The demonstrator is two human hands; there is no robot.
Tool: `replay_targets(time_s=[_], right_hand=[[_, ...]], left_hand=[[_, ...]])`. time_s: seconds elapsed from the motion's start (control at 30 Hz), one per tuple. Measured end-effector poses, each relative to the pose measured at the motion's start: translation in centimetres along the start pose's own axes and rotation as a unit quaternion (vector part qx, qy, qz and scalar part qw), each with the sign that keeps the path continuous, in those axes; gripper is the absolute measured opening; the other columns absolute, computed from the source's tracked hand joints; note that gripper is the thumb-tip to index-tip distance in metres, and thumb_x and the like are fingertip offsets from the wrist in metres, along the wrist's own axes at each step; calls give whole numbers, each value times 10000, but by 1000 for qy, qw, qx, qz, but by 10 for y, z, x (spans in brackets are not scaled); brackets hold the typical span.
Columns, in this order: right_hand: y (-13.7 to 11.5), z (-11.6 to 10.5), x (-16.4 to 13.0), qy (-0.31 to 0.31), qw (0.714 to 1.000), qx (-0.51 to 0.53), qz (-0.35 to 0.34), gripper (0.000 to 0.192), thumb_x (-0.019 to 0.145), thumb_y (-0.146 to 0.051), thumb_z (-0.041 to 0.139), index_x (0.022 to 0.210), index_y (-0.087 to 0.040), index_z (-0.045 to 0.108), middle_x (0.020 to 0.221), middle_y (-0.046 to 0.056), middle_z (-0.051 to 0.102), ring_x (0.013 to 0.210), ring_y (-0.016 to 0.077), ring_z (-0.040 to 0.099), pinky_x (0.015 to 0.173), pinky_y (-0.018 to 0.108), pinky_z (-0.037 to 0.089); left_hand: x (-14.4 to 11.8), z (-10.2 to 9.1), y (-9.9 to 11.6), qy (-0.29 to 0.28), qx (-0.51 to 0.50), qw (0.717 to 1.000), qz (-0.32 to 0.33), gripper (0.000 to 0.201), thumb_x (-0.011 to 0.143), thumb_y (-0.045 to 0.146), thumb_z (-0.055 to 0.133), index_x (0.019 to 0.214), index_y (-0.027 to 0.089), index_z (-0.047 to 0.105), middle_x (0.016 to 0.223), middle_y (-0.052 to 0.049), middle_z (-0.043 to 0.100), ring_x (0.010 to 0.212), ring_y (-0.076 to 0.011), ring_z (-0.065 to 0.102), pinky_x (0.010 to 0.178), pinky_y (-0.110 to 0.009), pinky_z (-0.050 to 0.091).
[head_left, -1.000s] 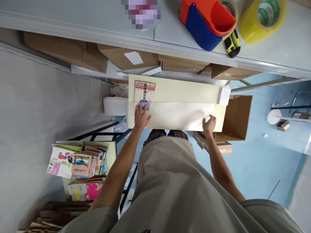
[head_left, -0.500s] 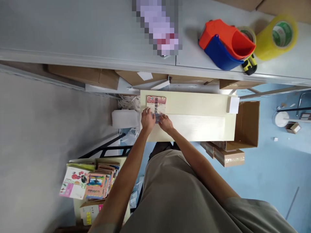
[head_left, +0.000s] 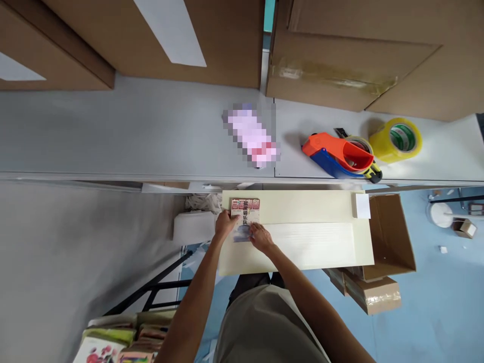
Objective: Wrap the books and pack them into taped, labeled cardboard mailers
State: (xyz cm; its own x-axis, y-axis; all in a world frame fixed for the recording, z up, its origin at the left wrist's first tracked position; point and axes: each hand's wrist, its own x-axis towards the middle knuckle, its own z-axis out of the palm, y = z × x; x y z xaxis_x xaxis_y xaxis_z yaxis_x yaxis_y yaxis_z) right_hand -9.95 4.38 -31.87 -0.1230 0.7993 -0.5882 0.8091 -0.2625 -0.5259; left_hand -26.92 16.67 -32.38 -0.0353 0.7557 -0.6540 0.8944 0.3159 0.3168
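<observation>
Head view, looking straight down: a person stands at a low cream tabletop [head_left: 302, 206] and works on a small book [head_left: 245, 214] lying flat at its far left corner. The book's printed cover faces up, with its near end tucked under the left end of a translucent white sheet [head_left: 313, 244] that is spread along the near half of the tabletop.

Left hand [head_left: 225, 224]: fingers curled over the left edge of the book, clamped lightly on it. This grip appears to pin the book so it cannot slide while the sheet is handled.

Right hand [head_left: 260, 237]: laid palm down on the sheet just beside the book's near right corner, fingers together and pressing. Whether the fingertips pinch the sheet edge cannot be told from this angle. The pressure appears to keep the sheet flat against the cover.

Surroundings:
- A small white card [head_left: 362, 205] lies at the far right corner of the tabletop, well apart from both hands.
- A grey shelf [head_left: 113, 136] runs across above the tabletop. On it stand an orange and blue tape dispenser [head_left: 336, 156] and, just beside it, a roll of yellow tape [head_left: 396, 138], both to the right of the work.
- Large cardboard boxes [head_left: 340, 55] sit behind them on the shelf.
- An open carton [head_left: 393, 237] stands on the blue floor to the right of the tabletop.
- A stack of picture books [head_left: 117, 343] lies at the lower left.
</observation>
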Motion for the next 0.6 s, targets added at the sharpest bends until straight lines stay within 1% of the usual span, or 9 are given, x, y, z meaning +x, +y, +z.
replay_targets(time_s=[0.07, 0.17, 0.27, 0.37, 0.5, 0.6], right_hand=[[0, 1, 1, -6, 1000, 8, 4, 334, 1065, -174, 728, 1393, -236, 723, 1510, 117, 745, 1411, 259, 683, 1149, 362, 593], [-2, 3, 2, -11, 1000, 6, 19, 407, 1056, -169, 729, 1456, -237, 700, 1525, 128, 736, 1417, 264, 678, 1131, 371, 607], [-7, 3, 3, -11, 999, -4, 31, 473, 1050, -169, 731, 1512, -253, 674, 1570, 139, 714, 1444, 284, 667, 1132, 393, 618], [-11, 1, 3, -25, 999, -11, 35, 429, 1068, -184, 716, 1492, -242, 681, 1581, 144, 705, 1461, 292, 661, 1152, 402, 619], [-14, -4, 3, -33, 999, -16, 40, 458, 1070, -169, 700, 1525, -201, 661, 1584, 174, 697, 1481, 294, 649, 1162, 398, 616], [-15, -5, 2, -32, 998, -13, 43, 479, 1072, -166, 697, 1548, -208, 658, 1599, 175, 693, 1492, 293, 646, 1162, 391, 617]], left_hand=[[-1, 3, -3, 5, -9, 1000, 3, 249, 997, 429, 800, 1087, 198, 773, 1200, -174, 873, 1180, -338, 833, 926, -347, 595], [-1, 7, -4, 15, -23, 1000, 6, 228, 984, 423, 802, 1057, 210, 760, 1159, -165, 869, 1141, -342, 835, 908, -354, 598], [-1, 10, -4, 35, -25, 999, 8, 232, 968, 431, 797, 1042, 215, 757, 1180, -194, 860, 1148, -381, 828, 927, -396, 604], [0, 10, -4, 45, -26, 999, 13, 242, 947, 435, 788, 1034, 211, 763, 1203, -220, 851, 1178, -407, 819, 957, -423, 606], [0, 9, -3, 36, -33, 999, 14, 226, 934, 432, 788, 1002, 219, 758, 1148, -208, 860, 1166, -402, 822, 936, -408, 602], [1, 7, -3, 25, -29, 999, 16, 215, 938, 431, 786, 981, 224, 748, 1130, -193, 863, 1128, -384, 831, 906, -389, 591]])
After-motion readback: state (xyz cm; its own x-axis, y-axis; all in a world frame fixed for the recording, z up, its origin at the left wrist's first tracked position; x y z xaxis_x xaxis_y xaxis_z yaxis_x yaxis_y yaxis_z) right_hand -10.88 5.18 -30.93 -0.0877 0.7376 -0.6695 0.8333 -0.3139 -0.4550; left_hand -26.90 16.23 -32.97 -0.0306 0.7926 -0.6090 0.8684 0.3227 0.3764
